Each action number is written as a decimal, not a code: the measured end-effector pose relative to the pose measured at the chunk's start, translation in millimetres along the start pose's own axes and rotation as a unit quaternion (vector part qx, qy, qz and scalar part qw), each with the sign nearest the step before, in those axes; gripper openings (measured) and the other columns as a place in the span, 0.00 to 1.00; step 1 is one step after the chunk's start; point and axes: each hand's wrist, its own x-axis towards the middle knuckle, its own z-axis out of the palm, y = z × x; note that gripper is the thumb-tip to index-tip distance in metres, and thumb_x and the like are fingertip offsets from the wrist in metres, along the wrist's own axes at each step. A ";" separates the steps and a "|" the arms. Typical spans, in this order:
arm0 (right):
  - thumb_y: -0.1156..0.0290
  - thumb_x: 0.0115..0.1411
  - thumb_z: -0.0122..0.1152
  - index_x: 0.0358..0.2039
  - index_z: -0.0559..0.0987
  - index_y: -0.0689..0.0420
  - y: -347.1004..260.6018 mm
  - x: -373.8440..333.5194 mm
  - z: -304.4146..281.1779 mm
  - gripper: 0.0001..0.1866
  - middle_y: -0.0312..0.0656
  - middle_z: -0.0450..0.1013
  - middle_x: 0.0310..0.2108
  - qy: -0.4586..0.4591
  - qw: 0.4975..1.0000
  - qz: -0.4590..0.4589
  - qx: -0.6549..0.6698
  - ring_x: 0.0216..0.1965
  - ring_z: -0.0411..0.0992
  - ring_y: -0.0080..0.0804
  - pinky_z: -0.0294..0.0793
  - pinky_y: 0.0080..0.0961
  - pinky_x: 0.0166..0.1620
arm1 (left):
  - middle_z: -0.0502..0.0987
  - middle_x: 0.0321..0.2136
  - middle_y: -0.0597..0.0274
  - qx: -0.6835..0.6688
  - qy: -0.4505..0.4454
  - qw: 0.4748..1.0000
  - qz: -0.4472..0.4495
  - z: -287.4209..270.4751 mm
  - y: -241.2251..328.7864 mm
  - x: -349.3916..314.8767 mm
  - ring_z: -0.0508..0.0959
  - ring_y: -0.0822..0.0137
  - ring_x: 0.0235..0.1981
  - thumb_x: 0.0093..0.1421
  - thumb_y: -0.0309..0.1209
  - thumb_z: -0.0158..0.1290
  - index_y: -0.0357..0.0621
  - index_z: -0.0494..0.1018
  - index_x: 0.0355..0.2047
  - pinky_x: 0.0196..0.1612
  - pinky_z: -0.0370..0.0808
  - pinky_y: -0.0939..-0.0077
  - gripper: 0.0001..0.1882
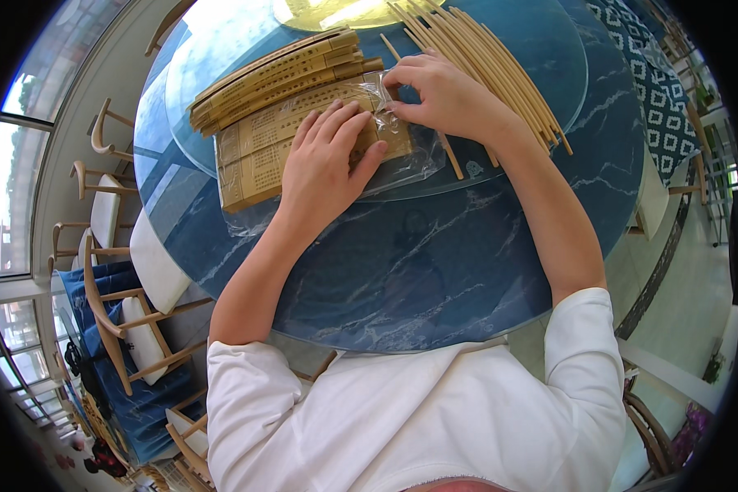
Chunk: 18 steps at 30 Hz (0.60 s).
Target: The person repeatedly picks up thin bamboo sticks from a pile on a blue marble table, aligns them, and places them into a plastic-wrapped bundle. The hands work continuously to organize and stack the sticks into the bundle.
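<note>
A flat bundle of brown printed paper sleeves (pixel 250 168) lies on the table in clear plastic wrap (pixel 422 164). My left hand (pixel 324 160) rests flat on its top, fingers stretched and thumb apart. At the bundle's right end, my right hand (pixel 451 94) has thumb and forefinger closed on the crinkled plastic; the exact pinch point is partly hidden. Just beyond the bundle is a pile of loose, narrow brown sleeves (pixel 279 80) with printed characters. Many bare wooden chopsticks (pixel 500 70) lie to the right, some passing under my right hand and wrist.
Everything lies on a round blue marbled table (pixel 402 279) with a glass turntable (pixel 578 66). A yellow round dish (pixel 336 12) sits at the far edge. Wooden chairs (pixel 111 312) with white seats stand left; a patterned cloth (pixel 656 90) hangs at the right.
</note>
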 end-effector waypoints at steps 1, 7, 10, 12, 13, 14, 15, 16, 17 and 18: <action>0.64 0.63 0.69 0.45 0.85 0.58 -0.5 0.0 -0.3 0.14 0.44 0.82 0.46 0.001 1.000 -0.006 -0.004 0.52 0.78 0.45 0.67 0.44 0.67 | 0.80 0.61 0.49 0.000 0.001 1.000 0.001 0.0 -0.1 0.0 0.76 0.46 0.66 0.69 0.42 0.63 0.40 0.79 0.58 0.72 0.67 0.52 0.23; 0.66 0.63 0.71 0.48 0.85 0.61 -4.6 -0.7 -2.7 0.16 0.46 0.82 0.46 -0.003 1.000 -0.007 -0.008 0.51 0.77 0.47 0.73 0.41 0.62 | 0.80 0.60 0.49 -0.001 0.001 1.000 0.001 0.1 0.1 0.3 0.76 0.46 0.66 0.69 0.42 0.63 0.40 0.79 0.58 0.72 0.68 0.51 0.23; 0.66 0.64 0.70 0.48 0.85 0.60 -6.4 0.0 -2.8 0.15 0.45 0.82 0.46 -0.001 1.000 -0.007 -0.013 0.49 0.78 0.46 0.69 0.43 0.66 | 0.80 0.60 0.49 0.003 0.004 1.000 0.003 0.6 -0.4 0.6 0.76 0.46 0.66 0.69 0.42 0.63 0.40 0.79 0.58 0.72 0.68 0.51 0.23; 0.66 0.64 0.70 0.48 0.85 0.59 -8.8 -0.4 -2.6 0.15 0.44 0.82 0.46 -0.002 1.000 -0.002 -0.015 0.47 0.78 0.46 0.67 0.44 0.69 | 0.80 0.60 0.49 0.000 0.002 1.000 0.001 -0.1 -0.5 -0.1 0.76 0.46 0.66 0.69 0.42 0.63 0.40 0.79 0.58 0.72 0.68 0.51 0.23; 0.65 0.65 0.68 0.47 0.85 0.57 -8.0 -0.4 -2.2 0.13 0.43 0.82 0.45 0.000 1.000 -0.001 -0.018 0.48 0.79 0.45 0.63 0.47 0.71 | 0.80 0.60 0.49 -0.002 0.001 1.000 0.001 -0.2 -0.3 -0.1 0.76 0.46 0.66 0.69 0.42 0.63 0.40 0.79 0.58 0.72 0.68 0.51 0.23; 0.64 0.65 0.67 0.46 0.86 0.55 -6.8 -0.5 -1.4 0.12 0.41 0.82 0.44 0.002 1.000 -0.001 -0.020 0.48 0.80 0.44 0.60 0.50 0.73 | 0.80 0.60 0.49 -0.002 0.001 1.000 0.001 -0.2 -0.1 0.5 0.76 0.46 0.66 0.69 0.42 0.63 0.40 0.79 0.58 0.72 0.68 0.51 0.23; 0.64 0.65 0.66 0.45 0.86 0.53 -6.4 -0.8 -0.6 0.11 0.40 0.82 0.44 0.004 1.000 0.000 -0.021 0.49 0.81 0.42 0.57 0.53 0.75 | 0.80 0.60 0.49 -0.002 0.001 1.000 0.000 -0.2 0.3 0.4 0.76 0.46 0.66 0.69 0.42 0.63 0.40 0.80 0.58 0.72 0.68 0.51 0.23; 0.64 0.65 0.66 0.45 0.85 0.54 -6.8 -0.7 -1.0 0.11 0.40 0.82 0.44 0.002 1.000 0.002 -0.020 0.49 0.80 0.42 0.58 0.52 0.74 | 0.80 0.60 0.49 -0.002 0.000 1.000 0.000 -0.3 0.5 0.5 0.76 0.46 0.66 0.69 0.42 0.63 0.40 0.80 0.58 0.72 0.68 0.51 0.23; 0.64 0.65 0.66 0.45 0.85 0.54 -7.6 -0.5 -1.9 0.11 0.40 0.83 0.45 0.001 1.000 0.004 -0.018 0.49 0.80 0.42 0.59 0.51 0.73 | 0.80 0.60 0.49 -0.002 -0.001 1.000 0.000 -0.5 0.8 0.8 0.76 0.46 0.66 0.69 0.42 0.63 0.40 0.80 0.58 0.72 0.68 0.51 0.23; 0.65 0.65 0.66 0.46 0.85 0.54 -8.4 -0.3 -2.2 0.11 0.40 0.83 0.45 -0.001 1.000 0.006 -0.017 0.49 0.80 0.42 0.60 0.51 0.72 | 0.80 0.60 0.50 -0.002 -0.002 1.000 -0.001 -1.0 1.2 0.9 0.76 0.46 0.66 0.69 0.42 0.63 0.40 0.80 0.58 0.72 0.68 0.51 0.23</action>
